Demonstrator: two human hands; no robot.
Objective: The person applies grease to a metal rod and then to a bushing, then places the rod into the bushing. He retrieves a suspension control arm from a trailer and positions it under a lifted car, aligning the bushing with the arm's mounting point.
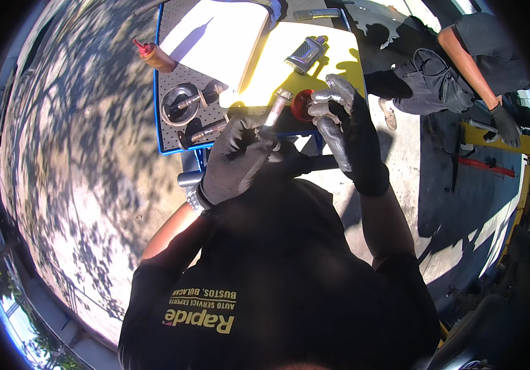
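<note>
My left hand [237, 159], in a dark glove, is closed around the lower end of a metal bolt [275, 112]. The bolt stands up at a slant, with its wider end at the top. To its right, my right hand [348, 129] is raised in a dark glove with worn grey fingertips. Its fingers are curved and apart, with nothing seen between them. Behind the hands, a red round object [302, 105] sits at the near edge of the cart, partly covered by the right fingers. Two more bolt-like parts lie left of my hands, one across a round dark dish [171, 114].
A blue-edged perforated cart [167, 137] carries a white sheet [212, 37], a yellow sheet [345, 52] and a dark boxy device [305, 55]. A red-capped bottle [157, 58] stands at its left edge. At right, a co-worker [487, 49] reaches toward yellow equipment [527, 147].
</note>
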